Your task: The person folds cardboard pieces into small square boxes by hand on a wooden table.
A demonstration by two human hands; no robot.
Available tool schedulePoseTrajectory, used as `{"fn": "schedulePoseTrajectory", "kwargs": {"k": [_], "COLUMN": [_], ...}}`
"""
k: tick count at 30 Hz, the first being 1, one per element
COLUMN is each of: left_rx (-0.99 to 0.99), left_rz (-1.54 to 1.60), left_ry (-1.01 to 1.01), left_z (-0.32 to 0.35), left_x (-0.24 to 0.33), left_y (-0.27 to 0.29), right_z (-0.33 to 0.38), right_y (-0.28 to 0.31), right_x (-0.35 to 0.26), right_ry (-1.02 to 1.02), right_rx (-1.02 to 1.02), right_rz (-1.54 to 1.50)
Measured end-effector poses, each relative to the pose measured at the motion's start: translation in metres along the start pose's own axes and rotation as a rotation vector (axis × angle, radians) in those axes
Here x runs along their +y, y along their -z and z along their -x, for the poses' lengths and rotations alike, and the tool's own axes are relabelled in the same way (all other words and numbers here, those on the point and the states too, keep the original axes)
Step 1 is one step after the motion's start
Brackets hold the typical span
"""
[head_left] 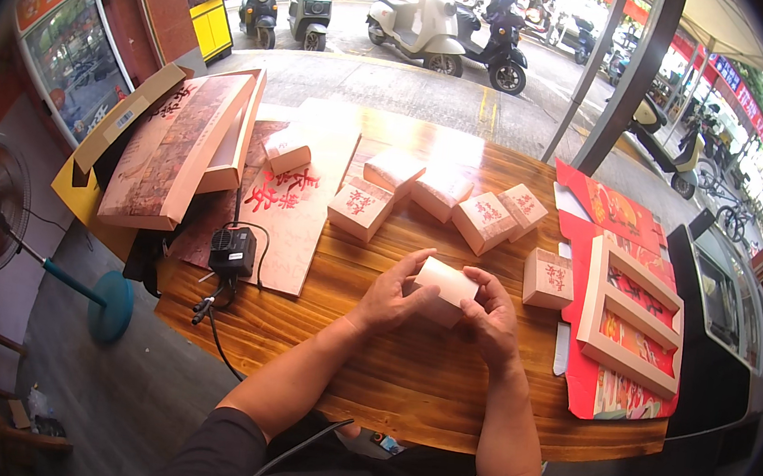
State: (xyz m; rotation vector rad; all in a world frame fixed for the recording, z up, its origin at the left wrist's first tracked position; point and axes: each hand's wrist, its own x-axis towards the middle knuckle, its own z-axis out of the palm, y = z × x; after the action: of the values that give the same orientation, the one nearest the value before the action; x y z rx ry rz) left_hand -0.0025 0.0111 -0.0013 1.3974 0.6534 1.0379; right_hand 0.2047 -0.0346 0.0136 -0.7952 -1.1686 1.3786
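Note:
Between both hands, above the wooden table [405,371], I hold a small pinkish cardboard box [448,280]. My left hand [394,295] is closed on its left side, with the thumb along the near edge. My right hand [490,316] grips the right side with bent fingers. Several similar small boxes with dark red lettering stand just beyond, among them a near left box [358,210] and a box with a printed top [484,221]. One more small box [549,280] sits to the right of my right hand.
At the right lie red printed sheets [626,213] under a cardboard divider frame [589,316]. Leftward, a large printed box [177,147] leans by a flat panel [297,229] bearing another small box [286,151]. A black adapter [232,251] with cables rests there. A fan [109,307] stands left.

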Motion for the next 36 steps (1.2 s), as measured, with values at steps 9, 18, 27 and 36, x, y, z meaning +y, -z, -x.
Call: {"fn": "schedulePoseTrajectory", "kwargs": {"k": [9,18,27,36], "left_rx": [-0.004,0.053,0.026,-0.013], "left_rz": [-0.053,-0.003,-0.078,0.048], "left_ry": [-0.047,-0.051,-0.017,-0.009], "left_z": [-0.001,-0.002,-0.002,0.000], "left_x": [-0.003,-0.001,-0.009,0.000], "left_y": [0.001,0.001,0.002,-0.003], "right_z": [-0.002,-0.002,-0.002,-0.002], "right_y": [0.001,-0.001,-0.001,-0.002], "right_x": [0.002,0.003,0.004,0.009], "right_ry": [0.015,0.144,0.189,0.221], "right_rx": [0.025,0.023,0.101,0.145], "right_rz": [-0.003,0.224,0.258,0.261]}}
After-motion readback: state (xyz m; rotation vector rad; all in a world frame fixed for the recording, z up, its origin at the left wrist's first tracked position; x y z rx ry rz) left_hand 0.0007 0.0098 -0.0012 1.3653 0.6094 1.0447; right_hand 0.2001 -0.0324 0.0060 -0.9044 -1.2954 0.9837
